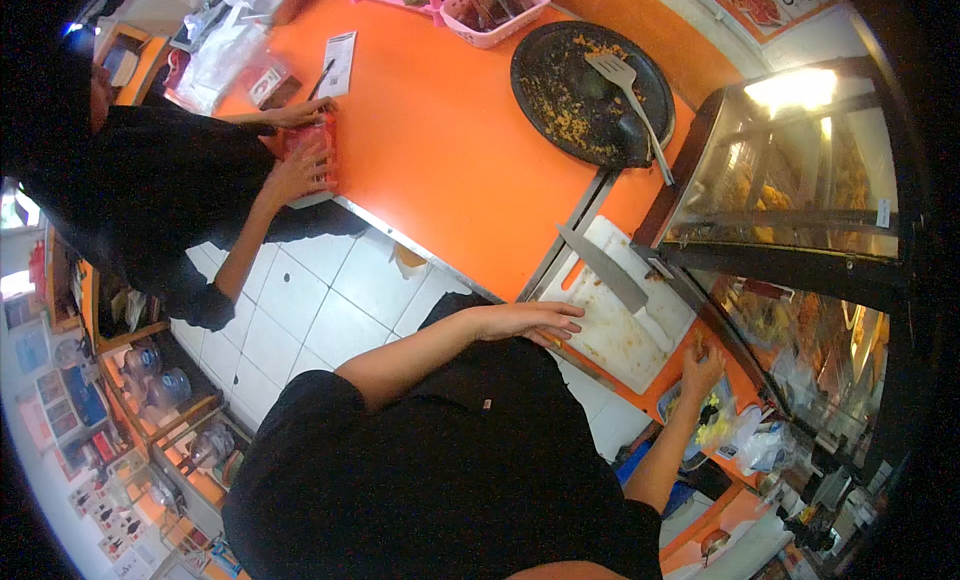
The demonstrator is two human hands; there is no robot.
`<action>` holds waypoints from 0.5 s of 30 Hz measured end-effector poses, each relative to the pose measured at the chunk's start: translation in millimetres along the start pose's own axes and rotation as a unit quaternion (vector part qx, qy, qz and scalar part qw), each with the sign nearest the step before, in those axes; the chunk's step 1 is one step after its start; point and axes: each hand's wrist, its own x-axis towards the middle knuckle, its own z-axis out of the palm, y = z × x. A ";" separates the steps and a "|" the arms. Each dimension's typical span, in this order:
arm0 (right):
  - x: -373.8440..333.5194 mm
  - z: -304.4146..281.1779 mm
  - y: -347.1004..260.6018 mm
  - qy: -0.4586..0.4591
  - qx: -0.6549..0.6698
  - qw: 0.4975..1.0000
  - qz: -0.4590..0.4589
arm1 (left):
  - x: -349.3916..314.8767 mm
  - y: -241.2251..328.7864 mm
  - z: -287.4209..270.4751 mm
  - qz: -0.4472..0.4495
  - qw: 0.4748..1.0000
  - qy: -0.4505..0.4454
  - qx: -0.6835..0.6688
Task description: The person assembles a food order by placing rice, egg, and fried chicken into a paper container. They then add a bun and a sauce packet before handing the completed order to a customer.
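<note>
A white cutting board (pixel 622 320) lies on the orange worktop (pixel 450 150), right at its near edge and beside a glass display case (pixel 790 180) holding fried food. A large knife (pixel 605 268) rests flat across the board, its blade pointing toward the far side. The person's left hand (pixel 525 322) lies palm down on the board's near corner, fingers (pixel 560 330) stretched out flat and holding nothing. The right hand (pixel 703 365) is past the board's other end, near the foot of the display case; its fingers curl inward, and whether they grip anything cannot be told. Farther along the worktop sits a round black tray (pixel 590 80) scattered with crumbs, a slotted spatula (pixel 625 85) lying on it. Beyond that stands a pink basket (pixel 495 10). Across the worktop, another person's hands (pixel 295 170) press on a red packet (pixel 315 145).
</note>
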 end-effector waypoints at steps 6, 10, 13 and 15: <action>-46.8 -27.6 -40.2 0.009 0.098 0.992 0.078 | -3.2 -3.8 -2.0 0.014 1.000 -0.014 -0.022; -61.0 -24.5 -123.2 -0.027 0.149 0.988 0.014 | -16.1 -8.1 -8.6 0.034 0.999 0.012 -0.028; -65.3 -21.3 -193.2 -0.086 0.221 0.971 -0.016 | -25.8 -13.1 -18.3 0.081 0.995 0.057 0.020; -67.2 -18.7 -233.9 -0.130 0.277 0.952 -0.020 | -33.7 -16.7 -28.1 0.083 0.992 0.081 0.040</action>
